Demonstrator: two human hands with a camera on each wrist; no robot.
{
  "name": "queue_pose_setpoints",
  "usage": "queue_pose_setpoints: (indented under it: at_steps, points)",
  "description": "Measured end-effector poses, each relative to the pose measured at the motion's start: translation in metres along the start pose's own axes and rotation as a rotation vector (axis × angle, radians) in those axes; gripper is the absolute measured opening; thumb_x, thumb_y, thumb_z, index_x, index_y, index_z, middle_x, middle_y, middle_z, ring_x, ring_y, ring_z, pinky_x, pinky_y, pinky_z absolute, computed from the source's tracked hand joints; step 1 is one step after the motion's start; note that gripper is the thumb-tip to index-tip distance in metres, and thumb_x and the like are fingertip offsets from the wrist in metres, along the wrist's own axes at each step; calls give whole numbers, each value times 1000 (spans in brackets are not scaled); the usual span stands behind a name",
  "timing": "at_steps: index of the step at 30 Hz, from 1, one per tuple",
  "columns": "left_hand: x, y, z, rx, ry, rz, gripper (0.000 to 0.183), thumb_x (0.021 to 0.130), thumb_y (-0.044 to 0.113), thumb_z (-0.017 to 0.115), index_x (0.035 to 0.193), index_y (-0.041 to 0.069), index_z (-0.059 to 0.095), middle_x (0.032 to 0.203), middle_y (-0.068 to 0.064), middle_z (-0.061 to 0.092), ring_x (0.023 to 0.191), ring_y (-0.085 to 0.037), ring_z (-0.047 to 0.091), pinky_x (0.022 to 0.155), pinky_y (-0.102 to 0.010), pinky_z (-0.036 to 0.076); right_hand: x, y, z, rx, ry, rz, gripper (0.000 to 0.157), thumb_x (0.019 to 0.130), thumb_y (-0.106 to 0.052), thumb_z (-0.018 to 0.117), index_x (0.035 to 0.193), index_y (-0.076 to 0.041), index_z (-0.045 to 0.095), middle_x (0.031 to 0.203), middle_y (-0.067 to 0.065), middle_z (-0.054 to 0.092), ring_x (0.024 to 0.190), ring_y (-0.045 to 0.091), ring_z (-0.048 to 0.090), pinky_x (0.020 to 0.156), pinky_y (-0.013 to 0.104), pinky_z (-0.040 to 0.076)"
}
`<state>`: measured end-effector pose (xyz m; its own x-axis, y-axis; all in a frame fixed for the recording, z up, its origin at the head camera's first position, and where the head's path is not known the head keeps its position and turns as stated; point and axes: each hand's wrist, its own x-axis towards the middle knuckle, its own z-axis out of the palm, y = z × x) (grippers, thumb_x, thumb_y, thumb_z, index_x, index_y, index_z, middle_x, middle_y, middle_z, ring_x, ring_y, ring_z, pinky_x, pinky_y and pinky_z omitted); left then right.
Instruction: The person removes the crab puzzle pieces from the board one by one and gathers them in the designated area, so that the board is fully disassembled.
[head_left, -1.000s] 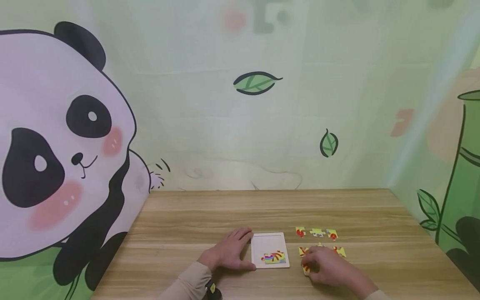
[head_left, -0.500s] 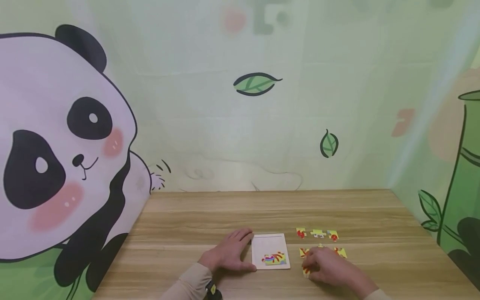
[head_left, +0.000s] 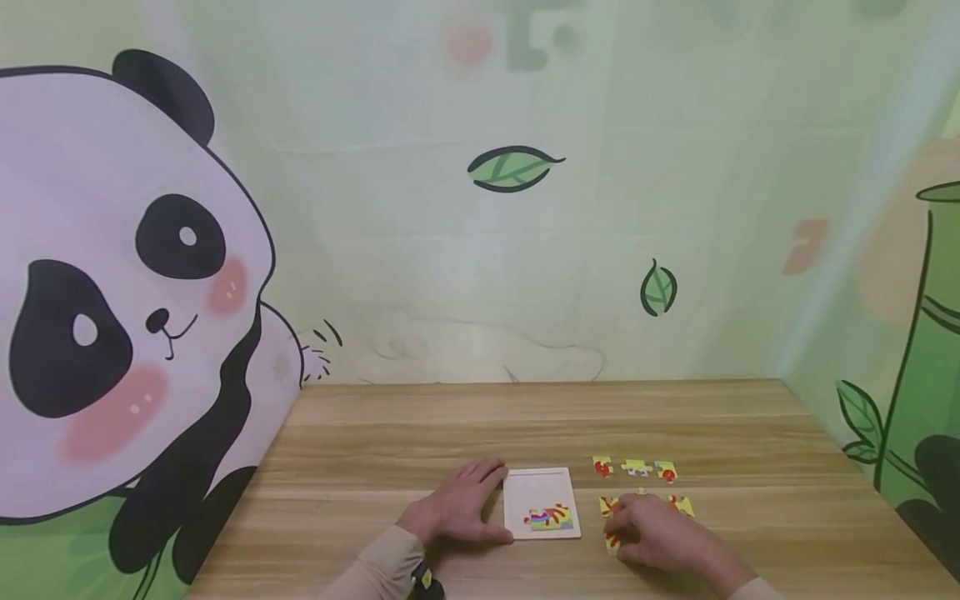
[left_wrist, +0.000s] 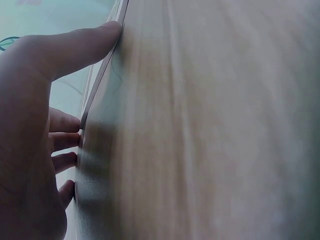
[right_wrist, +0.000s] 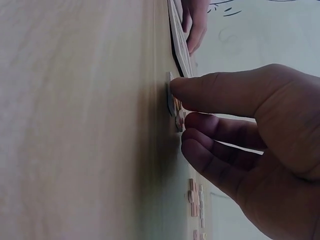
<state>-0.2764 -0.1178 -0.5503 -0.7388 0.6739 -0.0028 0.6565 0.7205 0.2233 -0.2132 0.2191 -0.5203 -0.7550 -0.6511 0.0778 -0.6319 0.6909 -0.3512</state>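
My left hand [head_left: 461, 504] lies along the left side of a white puzzle tray [head_left: 525, 487], its thumb and fingertips touching the edge. In the left wrist view, the left hand [left_wrist: 30, 125] has its fingers spread on the table by the tray. A joined yellow, red and blue puzzle section [head_left: 551, 517] sits in the tray's lower right part. To the right of the tray, my right hand [head_left: 656, 531] pinches a yellow and red puzzle piece [head_left: 612, 543] at table level. In the right wrist view, the thumb and fingertips meet that puzzle piece [right_wrist: 171, 95]; its far part is hidden.
Loose puzzle pieces stand in rows beyond the right hand, among them a left piece [head_left: 602, 467], a middle piece [head_left: 636, 467] and a right piece [head_left: 666, 471]. Another piece [head_left: 682, 505] shows beside the hand. A panda-printed wall [head_left: 420, 250] borders the wooden table [head_left: 375, 433].
The head view has shifted very slightly. Both hands, the tray and the puzzle pieces keep their places.
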Motion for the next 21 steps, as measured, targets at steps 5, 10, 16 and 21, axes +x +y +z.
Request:
queue_pose_setpoints:
  at_steps: [5,10,16,21]
  points:
    - [1,0,1,-7,0,-1,102,77,72,61,150,7,33,154,-10,34,142,-28,32,117,-48,29,4,-2,-3,44,15,-9,18,78,-20,79,95,-15,75,87,-11,59,75,-2,50,63,20,48]
    - [1,-1,1,-19,-1,-8,101,77,72,61,150,7,33,154,-10,33,142,-29,32,117,-49,28,10,-5,-6,48,35,2,25,77,-17,79,101,-10,74,89,-7,63,78,2,53,65,22,50]
    - [0,-1,1,-18,11,8,101,77,72,61,150,6,34,153,-11,35,141,-30,33,116,-50,30,21,-8,-6,30,47,43,29,79,-21,78,106,-11,73,94,-6,64,82,5,55,68,23,51]
    - [0,0,1,-16,8,10,101,78,71,62,150,6,34,153,-11,35,141,-29,33,116,-50,30,31,-13,-8,31,40,51,30,81,-21,77,108,-10,72,90,-6,63,77,5,55,63,22,48]
